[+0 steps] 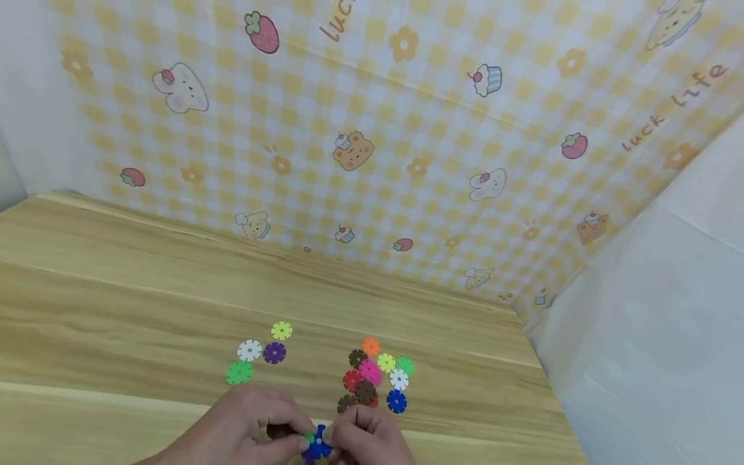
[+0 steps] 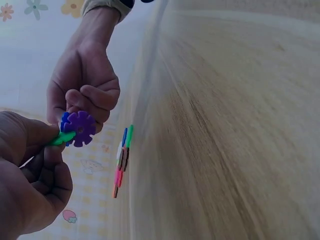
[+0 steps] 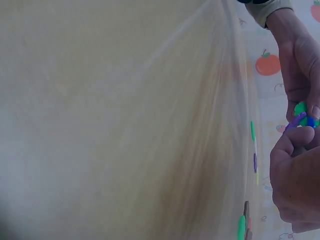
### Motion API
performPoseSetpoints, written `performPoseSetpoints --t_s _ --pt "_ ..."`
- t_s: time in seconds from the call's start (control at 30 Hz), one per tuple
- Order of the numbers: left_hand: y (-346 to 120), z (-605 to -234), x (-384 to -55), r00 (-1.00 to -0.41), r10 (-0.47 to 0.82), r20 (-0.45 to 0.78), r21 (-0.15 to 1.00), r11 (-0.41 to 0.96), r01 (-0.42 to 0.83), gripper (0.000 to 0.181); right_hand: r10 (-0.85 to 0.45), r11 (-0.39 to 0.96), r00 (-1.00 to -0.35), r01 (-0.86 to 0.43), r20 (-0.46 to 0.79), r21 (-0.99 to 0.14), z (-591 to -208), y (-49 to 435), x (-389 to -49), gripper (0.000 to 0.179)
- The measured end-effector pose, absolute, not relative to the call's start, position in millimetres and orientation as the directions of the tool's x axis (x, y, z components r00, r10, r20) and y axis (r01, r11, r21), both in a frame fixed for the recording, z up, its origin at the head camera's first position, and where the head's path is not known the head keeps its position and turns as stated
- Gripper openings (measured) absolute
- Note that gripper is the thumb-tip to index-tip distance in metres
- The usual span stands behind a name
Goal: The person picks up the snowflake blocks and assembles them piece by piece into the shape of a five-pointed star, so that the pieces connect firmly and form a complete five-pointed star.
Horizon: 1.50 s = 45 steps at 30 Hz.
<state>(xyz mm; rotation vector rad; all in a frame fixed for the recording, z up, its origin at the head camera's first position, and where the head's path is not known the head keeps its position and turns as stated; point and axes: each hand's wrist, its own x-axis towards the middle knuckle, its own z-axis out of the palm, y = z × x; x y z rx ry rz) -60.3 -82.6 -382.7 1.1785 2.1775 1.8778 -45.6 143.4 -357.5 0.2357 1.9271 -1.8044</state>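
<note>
My left hand pinches a green notched plastic disc between thumb and fingers. Slotted together with it are a purple notched disc and a blue notched disc. My right hand grips the blue disc from the other side, thumb and forefinger at its edge. Both hands meet close together near the bottom of the head view, held above the tabletop in the wrist views. In the right wrist view, the fingers partly cover the joined discs, with the purple disc showing edge-on.
Beyond my left hand lie loose discs: yellow, white, purple and green. Past my right hand is an overlapping cluster of several colours, including an orange disc and a blue disc. A checked cloth hangs behind the wooden table.
</note>
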Motion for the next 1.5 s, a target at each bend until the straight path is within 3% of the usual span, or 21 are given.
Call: performPoseSetpoints --t_s 0.17,0.47,0.63,0.73,0.97,1.13,1.33,1.5 --pt "-77.1 -381.6 -61.9 -0.724 0.54 0.429 0.829 0.082 0.553 0.015 -0.212 0.047 -0.861 0.463 -0.462 -0.885 -358.7 147.9 -43.4 0.011" --pt "-81.0 -368.4 -79.8 -0.848 0.505 0.161 0.936 0.193 0.293 0.009 -0.176 -0.039 -0.883 0.447 -0.434 -0.894 -352.9 146.1 -48.6 0.017" --pt "-86.3 -359.2 -107.5 -0.898 0.424 0.116 0.911 0.315 0.266 0.014 -0.133 0.026 -0.908 0.398 -0.398 -0.917 -355.1 172.0 -51.4 0.024" --pt "-89.1 -354.6 -134.8 -0.918 0.381 0.106 0.887 0.382 0.261 0.017 -0.038 0.078 -0.919 0.39 -0.393 -0.918 -356.3 192.6 -54.7 0.028" --pt "-87.0 -357.4 -179.0 -0.948 0.316 -0.027 0.899 0.422 0.115 0.022 0.187 0.2 -0.914 0.395 -0.361 -0.897 -361.5 215.0 -66.4 0.043" --pt "-82.0 -361.6 -193.0 -0.952 0.299 -0.064 0.882 0.463 0.086 0.016 0.161 0.213 -0.914 0.4 -0.371 -0.892 -369.1 222.0 -72.2 0.049" --pt "-79.5 -365.6 -205.8 -0.957 0.288 -0.013 0.829 0.538 0.151 0.01 0.11 0.263 -0.93 0.368 -0.351 -0.892 -374.0 223.5 -75.4 0.055" --pt "-82.8 -364.7 -208.6 -0.955 0.296 -0.03 0.806 0.572 0.152 0.028 0.136 0.339 -0.939 0.345 -0.317 -0.875 -378.7 216.5 -77.6 0.059"
